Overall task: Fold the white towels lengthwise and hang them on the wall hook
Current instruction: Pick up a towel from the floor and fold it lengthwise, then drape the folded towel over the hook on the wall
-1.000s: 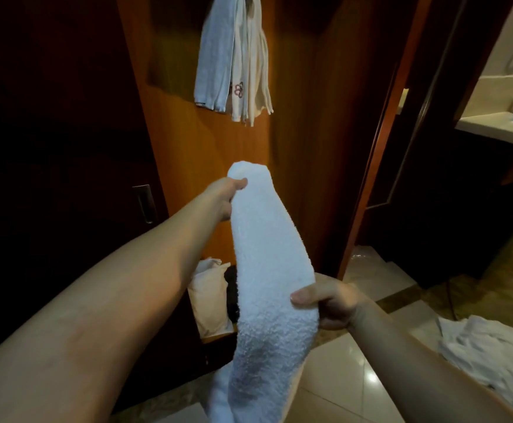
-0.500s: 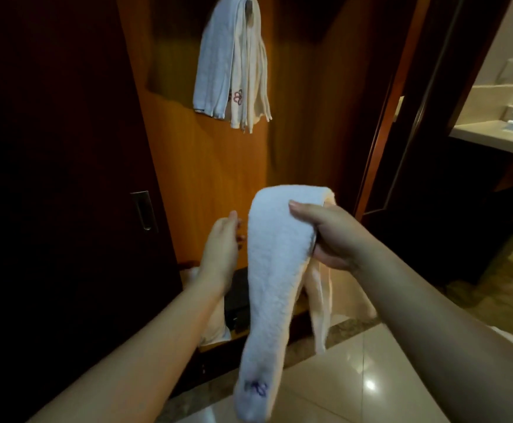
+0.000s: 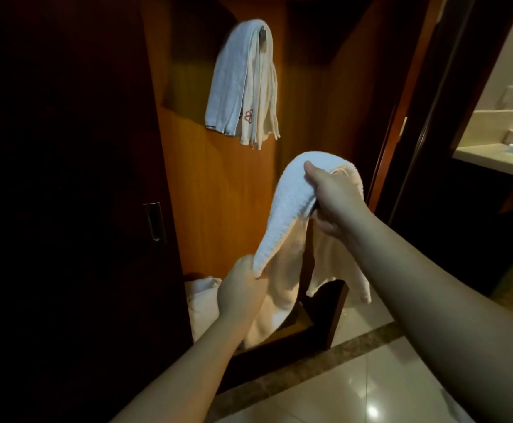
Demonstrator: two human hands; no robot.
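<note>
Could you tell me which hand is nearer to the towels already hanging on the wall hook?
Right. The right hand grips the folded towel just below the hanging towels; the left hand is lower.

Open air lies between the folded towel (image 3: pixel 292 206) in my hands and the wall hook (image 3: pixel 262 34) above. Hung towels (image 3: pixel 243 83) already drape the hook, covering most of it. A dark sliding door (image 3: pixel 66 209) bounds the left side; a door frame (image 3: pixel 401 117) bounds the right. A low wooden shelf (image 3: pixel 325 315) stands below.
</note>
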